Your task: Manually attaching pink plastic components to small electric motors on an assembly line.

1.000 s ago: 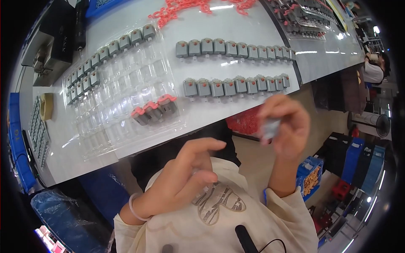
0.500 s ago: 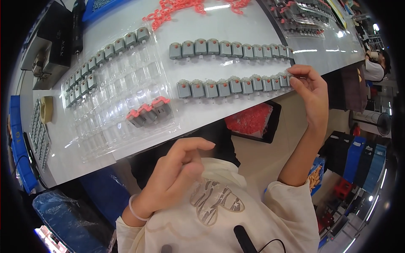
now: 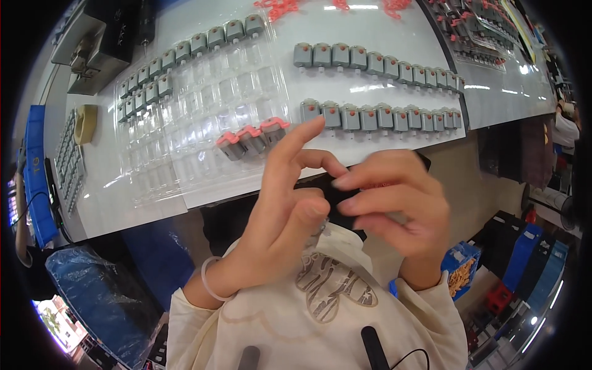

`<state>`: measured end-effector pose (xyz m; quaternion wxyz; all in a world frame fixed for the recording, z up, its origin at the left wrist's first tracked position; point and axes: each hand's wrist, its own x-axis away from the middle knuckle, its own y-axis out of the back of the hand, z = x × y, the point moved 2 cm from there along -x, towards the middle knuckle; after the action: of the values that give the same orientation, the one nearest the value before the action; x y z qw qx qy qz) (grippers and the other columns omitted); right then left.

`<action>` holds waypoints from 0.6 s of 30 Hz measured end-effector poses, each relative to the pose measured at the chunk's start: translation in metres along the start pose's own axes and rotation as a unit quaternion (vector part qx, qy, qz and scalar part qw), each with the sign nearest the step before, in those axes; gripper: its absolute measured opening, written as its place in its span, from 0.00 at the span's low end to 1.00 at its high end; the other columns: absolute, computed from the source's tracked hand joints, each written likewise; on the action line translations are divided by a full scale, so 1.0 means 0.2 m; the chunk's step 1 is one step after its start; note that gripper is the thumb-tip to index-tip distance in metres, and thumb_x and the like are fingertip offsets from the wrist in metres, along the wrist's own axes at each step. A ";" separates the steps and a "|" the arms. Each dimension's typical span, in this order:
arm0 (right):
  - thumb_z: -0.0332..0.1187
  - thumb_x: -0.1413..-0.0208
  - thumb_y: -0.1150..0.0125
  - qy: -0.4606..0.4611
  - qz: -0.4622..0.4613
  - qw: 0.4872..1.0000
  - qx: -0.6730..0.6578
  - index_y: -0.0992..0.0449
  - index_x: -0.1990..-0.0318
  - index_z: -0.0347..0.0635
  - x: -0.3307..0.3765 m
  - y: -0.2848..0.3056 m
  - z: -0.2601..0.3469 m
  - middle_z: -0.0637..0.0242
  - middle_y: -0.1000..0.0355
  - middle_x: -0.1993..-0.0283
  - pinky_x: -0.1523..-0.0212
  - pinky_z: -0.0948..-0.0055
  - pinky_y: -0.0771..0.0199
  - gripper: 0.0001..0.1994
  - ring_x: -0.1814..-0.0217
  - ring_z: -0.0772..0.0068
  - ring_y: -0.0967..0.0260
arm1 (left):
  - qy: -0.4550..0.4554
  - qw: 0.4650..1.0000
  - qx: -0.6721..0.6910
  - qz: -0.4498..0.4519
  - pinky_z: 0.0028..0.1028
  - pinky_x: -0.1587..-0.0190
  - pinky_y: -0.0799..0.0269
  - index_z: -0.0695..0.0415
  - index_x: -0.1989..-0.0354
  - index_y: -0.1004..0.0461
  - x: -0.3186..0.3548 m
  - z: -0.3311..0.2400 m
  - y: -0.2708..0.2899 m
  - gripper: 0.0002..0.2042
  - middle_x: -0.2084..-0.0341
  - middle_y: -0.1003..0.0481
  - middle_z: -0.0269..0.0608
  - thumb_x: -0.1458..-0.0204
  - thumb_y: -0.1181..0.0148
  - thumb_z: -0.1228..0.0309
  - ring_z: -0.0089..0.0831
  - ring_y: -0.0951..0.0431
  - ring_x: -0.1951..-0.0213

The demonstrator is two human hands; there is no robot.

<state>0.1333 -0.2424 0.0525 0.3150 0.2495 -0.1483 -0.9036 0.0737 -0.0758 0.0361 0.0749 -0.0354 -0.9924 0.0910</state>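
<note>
My left hand [image 3: 271, 216] is raised before my chest, its index finger stretched up and its other fingers bent. A sliver of grey shows below its thumb; what it belongs to is hidden. My right hand [image 3: 398, 206] meets it from the right with bent fingers, blurred, their tips by the left fingers; anything in them is hidden. Beyond the hands stand two rows of small grey motors, a far row [image 3: 374, 63] and a near row [image 3: 368, 117]. To the left, a clear plastic tray [image 3: 209, 102] holds more motors, several wearing coral plastic clips [image 3: 250, 131].
Loose coral clips [image 3: 277, 7] lie at the table's far side. Filled trays [image 3: 487, 31] are stacked at the far right. On the left are a tape roll [image 3: 86, 124], a black box-shaped device [image 3: 105, 52] and another batch of motors [image 3: 69, 160]. A blue crate [image 3: 462, 271] stands low right.
My right hand has left the right end of the motor rows and come in beside my left hand. My left index finger has stretched upward. The whole view has shifted a little.
</note>
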 end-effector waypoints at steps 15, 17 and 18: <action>0.26 0.70 0.30 0.034 0.036 0.993 -0.106 0.22 0.64 0.42 -0.04 -0.17 -0.07 0.66 0.25 0.59 0.57 0.66 0.31 0.18 0.60 0.62 0.29 | 0.007 0.990 0.118 0.079 0.25 0.52 0.33 0.61 0.31 0.62 0.03 0.04 0.05 0.43 0.44 0.46 0.50 0.45 0.48 0.47 0.31 0.36 0.47; 0.26 0.70 0.30 0.024 0.038 0.993 -0.112 0.22 0.65 0.41 -0.04 -0.17 -0.07 0.66 0.26 0.59 0.57 0.66 0.32 0.17 0.60 0.62 0.29 | 0.010 0.988 0.134 0.080 0.26 0.50 0.34 0.60 0.31 0.61 0.03 0.02 0.03 0.43 0.44 0.46 0.49 0.45 0.47 0.47 0.31 0.37 0.47; 0.27 0.67 0.30 0.022 0.035 0.993 -0.111 0.22 0.66 0.40 -0.04 -0.17 -0.06 0.63 0.25 0.60 0.52 0.62 0.31 0.15 0.61 0.62 0.30 | 0.048 0.992 0.109 0.045 0.27 0.48 0.35 0.62 0.32 0.58 0.03 0.00 0.01 0.49 0.45 0.43 0.49 0.53 0.48 0.38 0.32 0.37 0.46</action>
<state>0.1280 -0.2119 0.0308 0.3750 0.2276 -0.0486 -0.8973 0.0679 -0.0726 0.0374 0.1212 -0.0759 -0.9694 0.1997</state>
